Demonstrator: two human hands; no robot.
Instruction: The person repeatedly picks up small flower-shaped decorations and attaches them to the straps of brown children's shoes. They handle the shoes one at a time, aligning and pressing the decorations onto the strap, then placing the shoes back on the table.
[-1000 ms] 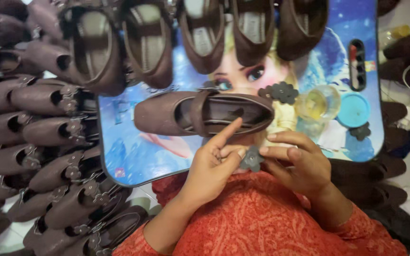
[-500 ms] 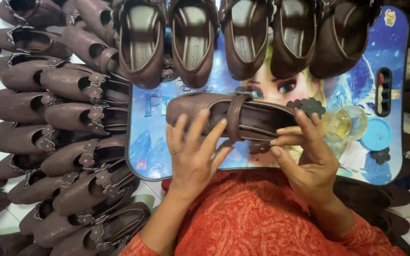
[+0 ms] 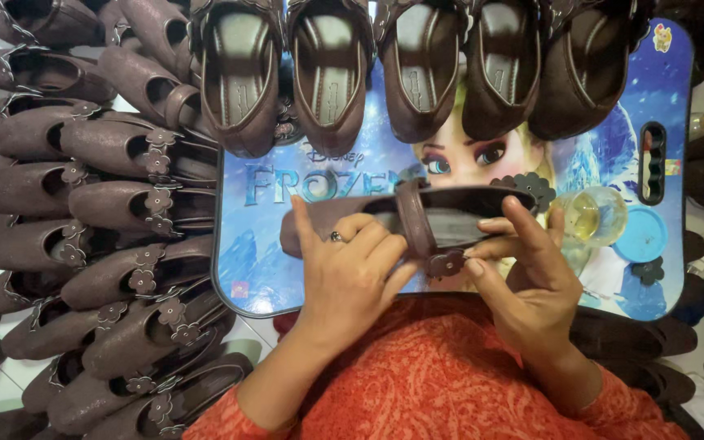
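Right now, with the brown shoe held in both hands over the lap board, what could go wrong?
The small cup of yellowish liquid stands close beside the right hand; a nudge might tip it onto the picture board. The flower piece on the brown shoe strap sits under fingertip pressure and could shift. The left hand holds only the shoe's edge, so it may slip.

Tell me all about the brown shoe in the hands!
The small brown leather-looking strap shoe lies sideways above the blue picture tray. A strap crosses its open top, ending in a brown flower piece. The left hand grips one end and side; the right hand pinches near the flower.
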